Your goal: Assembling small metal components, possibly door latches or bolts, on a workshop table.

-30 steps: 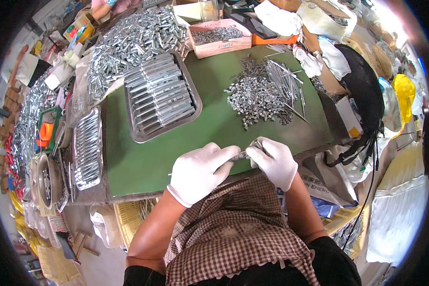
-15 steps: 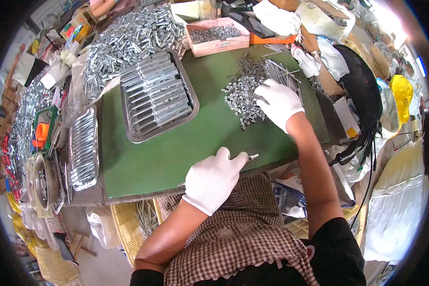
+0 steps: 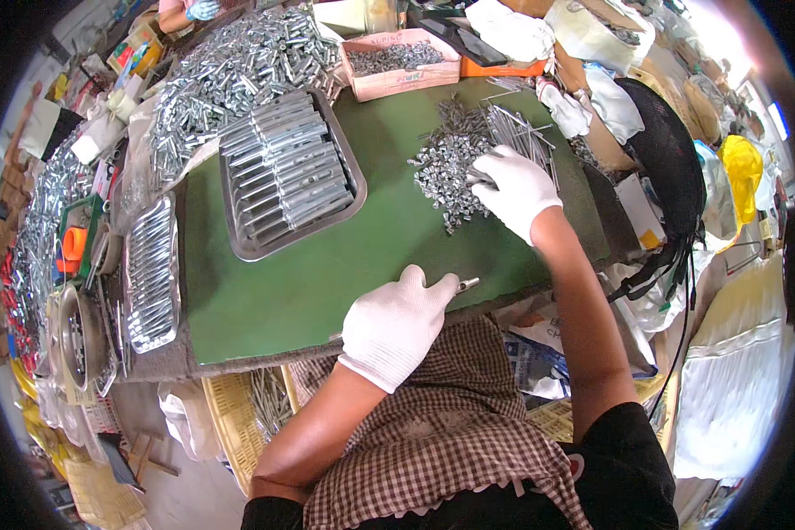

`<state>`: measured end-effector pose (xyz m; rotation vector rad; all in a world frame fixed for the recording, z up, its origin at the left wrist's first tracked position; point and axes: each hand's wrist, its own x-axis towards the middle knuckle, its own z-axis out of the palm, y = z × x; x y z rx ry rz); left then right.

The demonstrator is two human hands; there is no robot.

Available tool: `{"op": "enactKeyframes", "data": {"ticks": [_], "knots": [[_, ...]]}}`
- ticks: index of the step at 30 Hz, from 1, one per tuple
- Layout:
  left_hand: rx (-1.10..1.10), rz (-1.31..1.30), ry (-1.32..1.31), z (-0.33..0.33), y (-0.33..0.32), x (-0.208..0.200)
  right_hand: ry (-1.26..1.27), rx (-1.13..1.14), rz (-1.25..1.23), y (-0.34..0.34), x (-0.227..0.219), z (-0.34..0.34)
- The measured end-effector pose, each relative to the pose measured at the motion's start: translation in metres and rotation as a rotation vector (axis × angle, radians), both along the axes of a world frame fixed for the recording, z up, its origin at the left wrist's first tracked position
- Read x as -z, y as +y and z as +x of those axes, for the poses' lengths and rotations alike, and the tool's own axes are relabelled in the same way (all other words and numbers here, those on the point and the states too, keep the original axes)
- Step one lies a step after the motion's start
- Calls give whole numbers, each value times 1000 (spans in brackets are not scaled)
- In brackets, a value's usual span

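Observation:
My left hand point(image 3: 396, 325), in a white knit glove, is closed around a slim metal rod or tube point(image 3: 468, 284). One bright end sticks out past the thumb and finger, and a bit of the other shows by the wrist. My right hand point(image 3: 514, 190), gloved alike, rests at the right side of a heap of small silvery metal pieces point(image 3: 446, 181). Its fingers are bent, with the tips drawn together; whatever is between them is too small to make out. Behind that hand lie long thin metal pins point(image 3: 521, 128) in a loose bunch, and darker small parts point(image 3: 458, 119).
A metal tray point(image 3: 359, 199) of tube-shaped metal parts stands left on the green mat point(image 3: 283, 305). Further left is a smaller tray point(image 3: 153, 274) of similar parts. Behind are a big pile of metal tubes point(image 3: 247, 75) and a pink box point(image 3: 406, 84). A co-worker's blue-gloved hand point(image 3: 203, 10) shows far left.
My right hand has shifted only slightly at the heap, its fingers a little differently bent. My left hand keeps its hold on the rod. At the far left, the co-worker's blue glove has come into view.

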<state>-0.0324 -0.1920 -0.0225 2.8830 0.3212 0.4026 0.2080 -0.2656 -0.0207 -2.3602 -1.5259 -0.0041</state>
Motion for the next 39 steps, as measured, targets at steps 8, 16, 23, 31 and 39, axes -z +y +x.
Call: {"op": "enactKeyframes", "data": {"ticks": [8, 16, 23, 31, 39], "knots": [[-24, -19, 38, -1, 1, -3, 136, -137, 111, -26, -16, -37], [-7, -27, -4, 1, 0, -4, 309, -192, 129, -55, 9, -79], [-20, -27, 12, -1, -3, -2, 159, -231, 128, -58, 10, -85], [-15, -47, 12, -1, -2, -2, 77, -274, 171, -59, 8, -93], [-26, -112, 103, 1, 1, -4, 64, -173, 180, -65, 7, -84]]}}
